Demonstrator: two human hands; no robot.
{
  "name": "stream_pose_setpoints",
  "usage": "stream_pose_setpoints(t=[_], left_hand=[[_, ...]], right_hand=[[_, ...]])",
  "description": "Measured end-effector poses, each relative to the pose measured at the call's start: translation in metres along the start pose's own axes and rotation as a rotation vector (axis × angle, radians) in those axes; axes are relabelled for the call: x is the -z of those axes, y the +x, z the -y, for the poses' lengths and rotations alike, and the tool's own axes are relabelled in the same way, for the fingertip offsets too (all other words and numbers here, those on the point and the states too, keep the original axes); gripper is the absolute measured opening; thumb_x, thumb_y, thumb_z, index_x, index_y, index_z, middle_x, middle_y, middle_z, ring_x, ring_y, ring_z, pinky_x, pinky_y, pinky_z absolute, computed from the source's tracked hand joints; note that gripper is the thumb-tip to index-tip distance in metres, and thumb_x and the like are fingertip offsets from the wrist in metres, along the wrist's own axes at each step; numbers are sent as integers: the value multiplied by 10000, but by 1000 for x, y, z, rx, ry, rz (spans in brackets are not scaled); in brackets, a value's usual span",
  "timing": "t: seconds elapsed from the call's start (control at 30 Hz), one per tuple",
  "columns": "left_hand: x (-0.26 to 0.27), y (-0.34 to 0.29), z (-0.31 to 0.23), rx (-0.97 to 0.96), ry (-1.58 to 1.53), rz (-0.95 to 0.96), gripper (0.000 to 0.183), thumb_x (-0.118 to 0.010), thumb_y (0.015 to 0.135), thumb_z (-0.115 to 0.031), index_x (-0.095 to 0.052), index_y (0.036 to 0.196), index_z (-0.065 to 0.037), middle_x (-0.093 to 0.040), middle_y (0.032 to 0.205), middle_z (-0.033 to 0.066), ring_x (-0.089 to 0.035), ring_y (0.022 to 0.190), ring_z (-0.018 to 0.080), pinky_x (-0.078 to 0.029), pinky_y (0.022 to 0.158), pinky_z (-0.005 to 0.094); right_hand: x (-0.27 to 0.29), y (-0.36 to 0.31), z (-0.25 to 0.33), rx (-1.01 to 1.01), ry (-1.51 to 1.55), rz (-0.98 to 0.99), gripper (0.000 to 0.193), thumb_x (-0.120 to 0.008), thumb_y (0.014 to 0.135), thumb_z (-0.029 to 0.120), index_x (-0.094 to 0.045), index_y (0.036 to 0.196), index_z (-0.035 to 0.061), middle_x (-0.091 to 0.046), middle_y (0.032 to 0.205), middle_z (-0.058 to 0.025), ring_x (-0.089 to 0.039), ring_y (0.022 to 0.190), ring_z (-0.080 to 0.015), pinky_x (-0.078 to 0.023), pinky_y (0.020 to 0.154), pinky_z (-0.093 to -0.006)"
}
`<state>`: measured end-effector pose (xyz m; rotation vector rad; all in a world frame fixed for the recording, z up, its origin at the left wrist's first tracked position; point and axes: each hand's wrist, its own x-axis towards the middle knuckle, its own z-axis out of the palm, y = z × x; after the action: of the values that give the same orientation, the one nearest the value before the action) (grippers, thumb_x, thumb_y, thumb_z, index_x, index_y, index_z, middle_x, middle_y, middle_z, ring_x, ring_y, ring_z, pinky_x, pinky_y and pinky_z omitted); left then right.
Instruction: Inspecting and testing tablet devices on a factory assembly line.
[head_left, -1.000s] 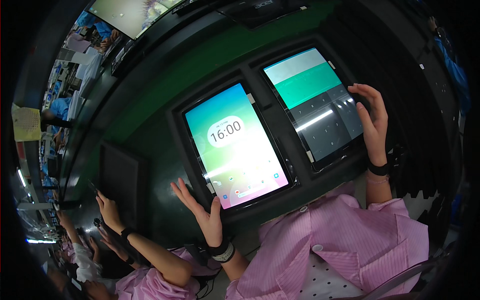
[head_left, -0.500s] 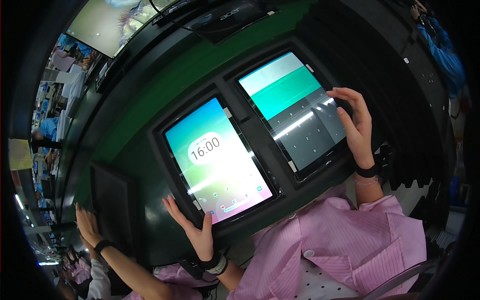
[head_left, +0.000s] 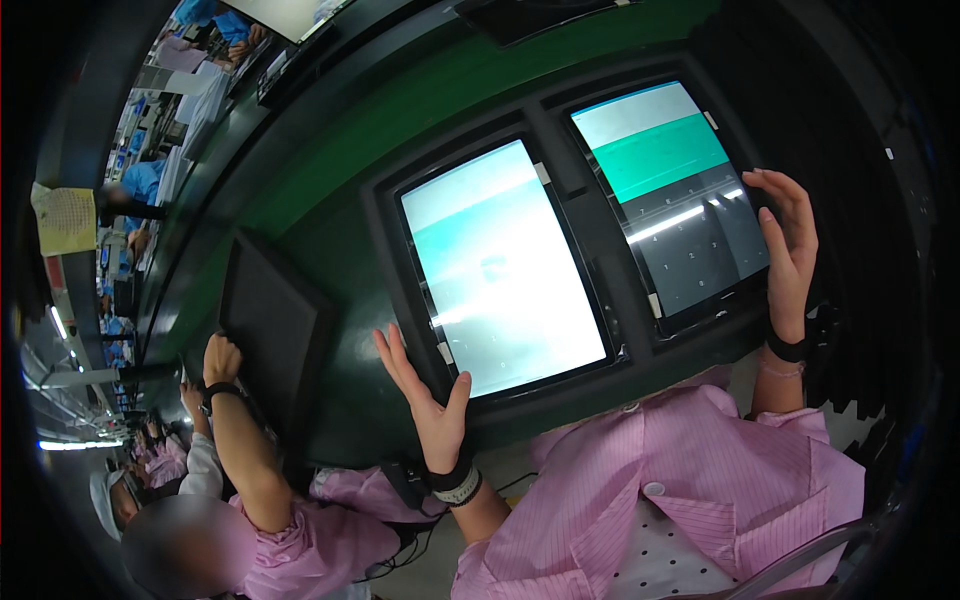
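Two tablets lie side by side in a black foam tray. On the left tablet (head_left: 545, 290) glows a pale white screen with a faint teal band. The right tablet (head_left: 690, 225) has a white, green and dark grey screen with a number keypad. My left hand (head_left: 435, 415) is at the left tablet's lower left corner, its fingers stretched and apart, the thumb tip at the screen edge. Beside the right tablet's right edge, my right hand (head_left: 792, 245) has its fingers loosely bent and apart, fingertips near the frame. Neither hand holds anything.
The black foam tray (head_left: 585, 240) rests on a dark green bench (head_left: 350, 225). Left of it, a co-worker's closed hand (head_left: 222, 360) is at the edge of another black tray (head_left: 265, 330). A lit monitor (head_left: 285, 12) and a dark panel (head_left: 530, 18) stand along the back.
The left tablet's screen has gone from a colourful home screen with a clock to a pale white and teal one. The co-worker's hand has closed at their tray's edge. My view has shifted.
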<state>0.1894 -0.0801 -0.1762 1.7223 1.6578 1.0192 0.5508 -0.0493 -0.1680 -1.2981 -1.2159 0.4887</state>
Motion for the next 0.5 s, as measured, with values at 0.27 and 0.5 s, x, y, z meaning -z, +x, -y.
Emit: stream_pose_setpoints(t=[0.27, 0.5], left_hand=[[10, 14, -17, -71, 303, 23, 762, -641, 755, -155, -238, 1398, -87, -56, 1467, 204, -54, 1350, 397, -115, 1065, 483], [-16, 86, -78, -497, 622, 74, 341, -532, 824, -94, -567, 1163, -108, -258, 1414, 184, -175, 1320, 409, -177, 1056, 490]], right_hand=[[6, 12, 8, 63, -135, 110, 357, -488, 803, -2, -464, 1158, -26, -594, 1086, -135, -527, 1086, -194, -344, 960, -304], [3, 74, 33, 436, -451, 237, 227, -475, 831, 20, -562, 1040, 2, -606, 1001, -90, -544, 1009, -250, -380, 893, -331]])
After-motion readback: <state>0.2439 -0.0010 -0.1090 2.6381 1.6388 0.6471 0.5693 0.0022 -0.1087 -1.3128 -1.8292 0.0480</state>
